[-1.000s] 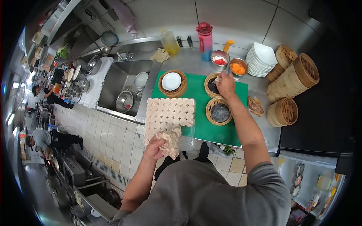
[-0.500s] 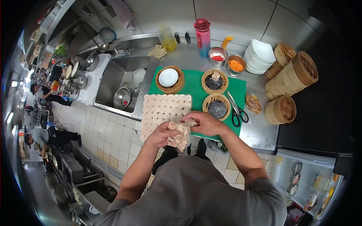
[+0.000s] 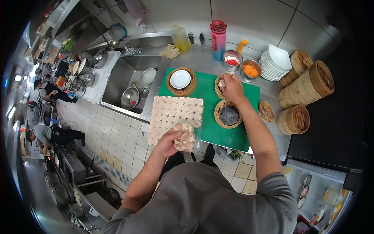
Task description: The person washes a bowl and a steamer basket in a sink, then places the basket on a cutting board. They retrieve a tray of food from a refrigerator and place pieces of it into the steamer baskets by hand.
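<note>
My left hand (image 3: 168,142) grips a clump of pale pink raw meat (image 3: 186,137) above the near right corner of a tray of pale round pieces (image 3: 171,113). My right hand (image 3: 233,88) reaches into the upper bamboo steamer (image 3: 216,89), fingers bent down and partly hidden. At its fingertips shows a small piece of raw meat (image 3: 221,83). Just below that hand is a second bamboo steamer (image 3: 216,117) with a dark, wet-looking base. Both steamers stand on a green cutting board (image 3: 212,137).
Another steamer (image 3: 171,90) holds a white dish (image 3: 180,79). Behind are a water bottle (image 3: 218,41), metal bowls with red bits (image 3: 232,61) and orange slices (image 3: 250,70), and stacked square plates (image 3: 274,64). Steamer stacks (image 3: 302,87) stand right, a sink (image 3: 117,87) left. Two people work far left.
My right hand has left the meat clump and moved forward and right to the upper steamer. My left hand still holds the clump. My right forearm now covers the scissors.
</note>
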Motion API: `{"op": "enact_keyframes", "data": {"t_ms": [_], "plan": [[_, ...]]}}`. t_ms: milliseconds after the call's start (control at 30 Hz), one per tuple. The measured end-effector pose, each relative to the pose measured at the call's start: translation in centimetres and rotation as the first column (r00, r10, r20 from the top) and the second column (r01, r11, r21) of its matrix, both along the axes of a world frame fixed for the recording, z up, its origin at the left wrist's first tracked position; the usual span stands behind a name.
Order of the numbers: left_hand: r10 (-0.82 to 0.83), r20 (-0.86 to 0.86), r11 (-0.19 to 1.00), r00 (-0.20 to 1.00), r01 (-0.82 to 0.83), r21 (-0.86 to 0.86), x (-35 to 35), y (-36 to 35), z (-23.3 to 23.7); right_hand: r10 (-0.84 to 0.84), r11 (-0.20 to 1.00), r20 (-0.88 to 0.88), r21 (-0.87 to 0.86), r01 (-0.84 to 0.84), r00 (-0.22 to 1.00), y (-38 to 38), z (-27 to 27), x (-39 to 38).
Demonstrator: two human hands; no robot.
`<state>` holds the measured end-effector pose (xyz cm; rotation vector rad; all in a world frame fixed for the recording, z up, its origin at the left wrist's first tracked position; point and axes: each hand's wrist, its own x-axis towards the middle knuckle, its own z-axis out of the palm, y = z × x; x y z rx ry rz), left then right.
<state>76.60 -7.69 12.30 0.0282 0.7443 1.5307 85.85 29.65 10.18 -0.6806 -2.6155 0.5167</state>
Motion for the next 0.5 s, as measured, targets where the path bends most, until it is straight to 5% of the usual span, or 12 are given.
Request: {"op": "enact_keyframes", "data": {"t_ms": [133, 200, 233, 267, 300, 367, 467, 500], "plan": [[0.025, -0.148, 0.999, 0.989, -0.028, -0.02, 0.8, 0.0, 1.8, 0.042, 0.997, 0.096, 0.063, -0.048, 0.995, 0.5, -1.9, -0.7], [0.025, -0.182, 0.999, 0.983, -0.031, -0.03, 0.7, 0.2, 2.5, 0.087, 0.992, -0.185, 0.11, -0.067, 0.979, -0.9, 0.1, 0.0], [0.009, -0.216, 0.999, 0.976, -0.017, -0.033, 0.6, 0.4, 2.8, 0.1, 0.991, -0.183, 0.11, -0.081, 0.978, -2.1, 1.2, 0.2], [0.018, -0.215, 0.999, 0.977, -0.026, -0.033, 0.4, 0.8, 3.2, 0.144, 0.944, -0.139, -0.278, -0.178, 0.98, -4.1, 2.6, 0.4], [-0.061, -0.298, 0.997, 0.953, 0.043, -0.065, 0.3, 1.1, 3.6, 0.194, 0.746, -0.11, -0.629, -0.219, 0.975, -6.2, 3.4, 0.9], [-0.155, -0.375, 0.987, 0.914, 0.126, -0.1, 0.1, 1.8, 3.8, 0.356, 0.272, -0.211, -0.909, -0.317, 0.91, -9.8, 3.9, 2.0], [-0.199, -0.577, 0.979, 0.792, 0.135, -0.153, 0.0, 3.5, 3.6, 0.406, 0.207, -0.146, -0.947, -0.246, 0.902, -13.4, 4.9, 3.3], [-0.199, -0.624, 0.976, 0.756, 0.097, -0.194, -0.1, 4.0, 3.4, 0.389, 0.302, -0.195, -0.896, -0.324, 0.9, -13.9, 3.8, 3.5]]}}
